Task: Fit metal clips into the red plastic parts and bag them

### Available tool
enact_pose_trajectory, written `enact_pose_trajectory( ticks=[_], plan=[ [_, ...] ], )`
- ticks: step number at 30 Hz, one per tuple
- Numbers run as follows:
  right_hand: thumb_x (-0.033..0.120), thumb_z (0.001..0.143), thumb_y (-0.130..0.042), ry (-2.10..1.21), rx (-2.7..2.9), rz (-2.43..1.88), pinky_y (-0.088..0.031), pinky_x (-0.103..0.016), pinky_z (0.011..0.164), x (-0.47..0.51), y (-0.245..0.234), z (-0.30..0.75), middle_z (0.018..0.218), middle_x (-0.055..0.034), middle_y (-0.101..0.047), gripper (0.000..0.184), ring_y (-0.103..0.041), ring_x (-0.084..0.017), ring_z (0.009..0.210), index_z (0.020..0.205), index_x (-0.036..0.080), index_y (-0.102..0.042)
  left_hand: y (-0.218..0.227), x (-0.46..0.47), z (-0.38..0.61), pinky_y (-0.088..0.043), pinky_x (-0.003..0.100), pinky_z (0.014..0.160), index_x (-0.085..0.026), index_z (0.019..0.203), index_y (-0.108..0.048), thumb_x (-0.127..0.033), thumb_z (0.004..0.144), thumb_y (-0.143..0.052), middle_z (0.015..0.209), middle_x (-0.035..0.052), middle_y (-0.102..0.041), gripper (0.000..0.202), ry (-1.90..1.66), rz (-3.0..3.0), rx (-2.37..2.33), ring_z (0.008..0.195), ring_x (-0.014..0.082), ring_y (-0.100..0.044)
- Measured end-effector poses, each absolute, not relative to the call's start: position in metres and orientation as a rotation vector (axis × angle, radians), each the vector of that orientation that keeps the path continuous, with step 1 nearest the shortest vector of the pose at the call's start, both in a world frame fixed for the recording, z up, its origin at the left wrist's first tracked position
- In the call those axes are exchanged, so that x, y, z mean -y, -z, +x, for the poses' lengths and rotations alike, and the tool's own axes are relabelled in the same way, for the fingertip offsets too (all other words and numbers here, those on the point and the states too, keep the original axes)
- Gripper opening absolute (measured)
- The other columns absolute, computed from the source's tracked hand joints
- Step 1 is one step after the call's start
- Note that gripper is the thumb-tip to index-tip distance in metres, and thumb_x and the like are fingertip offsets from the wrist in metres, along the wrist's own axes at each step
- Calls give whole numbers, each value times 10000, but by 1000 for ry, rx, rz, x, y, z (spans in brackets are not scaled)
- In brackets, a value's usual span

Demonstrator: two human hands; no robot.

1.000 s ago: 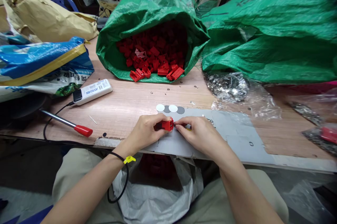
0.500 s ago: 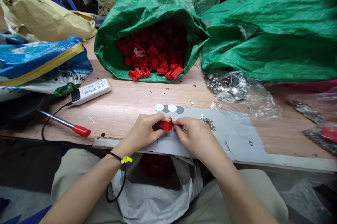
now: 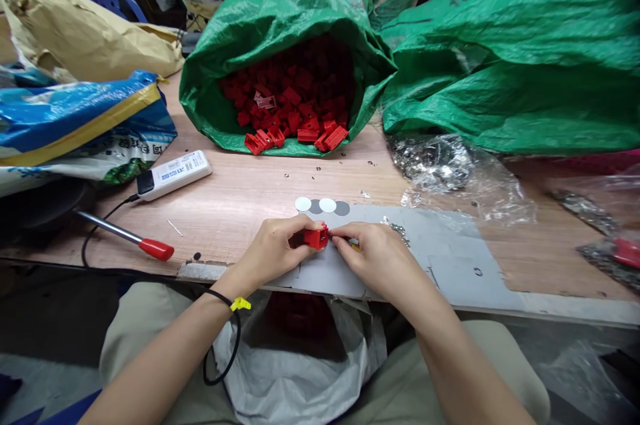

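Note:
Between the thumb and fingers of my left hand (image 3: 273, 246) is a small red plastic housing (image 3: 316, 237), its open end turned to the right. My right hand (image 3: 375, 252) is closed in a pinch at that end; whatever its fingertips hold is too small to name. A bit of yellow shows under the right fingers. Both hands are just above a grey sheet (image 3: 455, 245) at the table's front edge. A small pile of shiny metal pieces (image 3: 397, 230) lies behind my right hand, partly hidden by it.
A green sack (image 3: 280, 5) full of red housings (image 3: 295, 105) lies open at the back. Clear bags of metal parts (image 3: 445, 168) lie to the right. On the left are a red-handled lever (image 3: 156, 249) and a white device (image 3: 175, 175). Below hangs an open white sack (image 3: 290, 388).
My right hand has shifted slightly and covers more of the metal pile. My left hand keeps the red housing in the same place.

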State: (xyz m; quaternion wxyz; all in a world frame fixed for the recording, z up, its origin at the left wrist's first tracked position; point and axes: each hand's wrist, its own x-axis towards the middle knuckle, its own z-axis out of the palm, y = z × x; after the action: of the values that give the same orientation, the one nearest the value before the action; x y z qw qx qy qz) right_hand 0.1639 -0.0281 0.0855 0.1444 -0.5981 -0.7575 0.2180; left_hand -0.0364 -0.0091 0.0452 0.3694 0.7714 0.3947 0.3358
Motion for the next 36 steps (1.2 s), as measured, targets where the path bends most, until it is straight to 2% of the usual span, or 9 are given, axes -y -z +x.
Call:
enact_pose_trajectory(
  ticks=[4, 10, 16, 21, 25, 27, 29, 32, 36],
  plan=[
    [149, 896, -570, -496, 2209, -1849, -489, -319, 744, 32, -85, 156, 945, -66, -804, 252, -742, -269, 896, 929, 233, -805, -45, 8, -37, -488, 233, 727, -186, 995, -709, -66, 795, -626, 956, 16, -756, 247, -851, 2024, -998, 826, 147, -683],
    [169, 908, -551, -426, 2265, -1968, -396, -316, 636, 33, -88, 147, 811, -74, -774, 225, -717, -256, 775, 813, 215, -749, -48, 7, -38, -457, 225, 688, -185, 972, -701, -54, 791, -611, 891, 0, -737, 241, -839, 2049, -991, 747, 122, -637],
    [146, 898, -548, -487, 2245, -1959, -390, -312, 636, 30, -89, 147, 794, -78, -764, 223, -707, -258, 770, 797, 206, -738, -49, 8, -37, -468, 226, 697, -193, 958, -691, -60, 799, -624, 867, -6, -725, 218, -837, 2057, -1001, 740, 122, -636],
    [201, 908, -581, -852, 2074, -1685, -475, -294, 725, 23, -82, 171, 868, -34, -784, 210, -708, -224, 808, 918, 234, -788, -45, 8, -35, -535, 252, 761, -187, 984, -656, -180, 829, -707, 958, 35, -744, 164, -881, 1778, -992, 848, 157, -696],
    [365, 931, -596, -957, 1839, -1517, -492, -283, 627, 19, -78, 183, 822, -32, -746, 288, -656, -182, 667, 1116, 220, -763, -46, 0, -37, -579, 324, 858, -200, 1135, -535, -317, 808, -786, 1027, 69, -750, 429, -1073, 1152, -897, 947, 195, -732],
    [367, 936, -595, -912, 1790, -1442, -485, -271, 595, 19, -76, 179, 822, -30, -725, 349, -620, -159, 624, 1226, 213, -715, -49, -5, -41, -585, 328, 869, -215, 1184, -514, -349, 811, -790, 1040, 63, -745, 484, -1091, 879, -825, 935, 182, -734],
    [335, 942, -596, -858, 1817, -1363, -481, -259, 588, 21, -73, 170, 841, -26, -719, 382, -596, -140, 611, 1300, 224, -673, -53, -9, -45, -589, 283, 823, -201, 1135, -566, -397, 832, -767, 1017, 59, -735, 413, -1035, 689, -765, 865, 150, -723],
    [301, 958, -588, -804, 1856, -1250, -494, -252, 609, 24, -68, 157, 866, -27, -724, 413, -590, -133, 632, 1364, 239, -632, -56, -10, -50, -554, 200, 652, -159, 967, -647, -463, 894, -681, 850, 52, -694, 314, -912, 511, -700, 684, 97, -650],
    [276, 962, -588, -785, 1827, -1126, -518, -253, 629, 25, -62, 146, 852, -29, -725, 426, -614, -139, 667, 1385, 232, -620, -58, -8, -50, -457, 198, 508, -154, 805, -650, -461, 931, -626, 658, 15, -549, 333, -809, 436, -620, 524, 75, -484]
  ],
)
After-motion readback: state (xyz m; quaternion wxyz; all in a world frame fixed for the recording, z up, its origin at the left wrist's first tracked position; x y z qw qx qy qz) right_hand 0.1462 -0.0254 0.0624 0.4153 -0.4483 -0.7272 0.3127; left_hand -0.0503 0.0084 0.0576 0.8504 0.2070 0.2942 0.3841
